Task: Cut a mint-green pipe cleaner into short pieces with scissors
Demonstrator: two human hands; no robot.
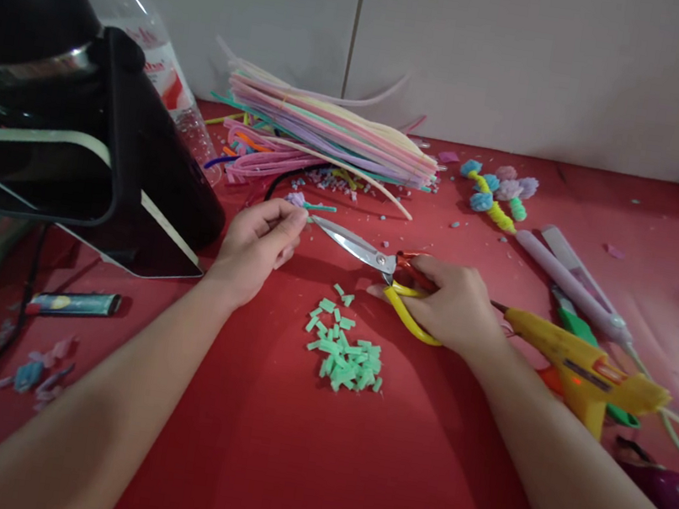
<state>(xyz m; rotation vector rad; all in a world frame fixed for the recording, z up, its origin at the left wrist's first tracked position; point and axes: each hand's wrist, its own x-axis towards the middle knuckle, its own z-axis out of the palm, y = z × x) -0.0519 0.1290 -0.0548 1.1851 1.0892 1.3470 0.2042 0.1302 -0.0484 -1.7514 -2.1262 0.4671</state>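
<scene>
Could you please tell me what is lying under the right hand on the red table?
Under the right hand lie the scissors: their yellow handle loop and silver blades show, but the fingers cover the rest of the handles. The red table lies beneath.

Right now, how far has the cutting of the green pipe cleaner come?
Done: a pile of short green pieces lies on the red table. In hand: the left hand pinches a green stub; the right hand holds scissors. Left: only that stub.

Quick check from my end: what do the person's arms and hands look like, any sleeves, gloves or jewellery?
Both forearms are bare to the frame edge, no sleeves showing. The left hand and right hand wear no gloves; no rings, watch or bracelets are visible.
</scene>
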